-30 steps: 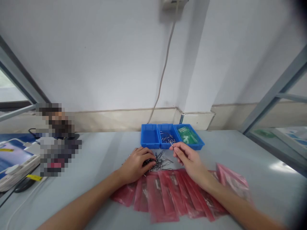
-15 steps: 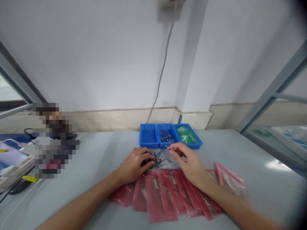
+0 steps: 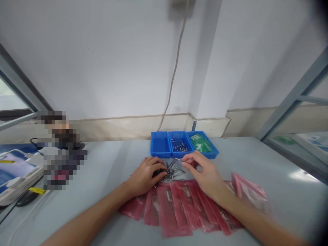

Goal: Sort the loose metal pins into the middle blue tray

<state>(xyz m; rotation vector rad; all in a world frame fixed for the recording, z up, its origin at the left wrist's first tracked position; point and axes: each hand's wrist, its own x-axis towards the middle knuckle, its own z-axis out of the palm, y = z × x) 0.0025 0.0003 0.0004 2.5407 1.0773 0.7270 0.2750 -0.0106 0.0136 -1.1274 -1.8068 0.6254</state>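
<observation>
Pinching a pin [image 3: 177,159] below frame centre, my right hand [image 3: 203,172] holds it flatter than before; my left hand [image 3: 146,174] still rests on the pile [image 3: 170,173], grip unclear.

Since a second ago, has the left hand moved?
No, not visibly. Judged against the left blue bin, the left hand keeps the same place just in front of it, over the metal parts.

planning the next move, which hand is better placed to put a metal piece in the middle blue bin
Probably the right hand: it pinches a thin metal piece close to the middle blue bin, while the left hand rests on the metal pile.
</observation>
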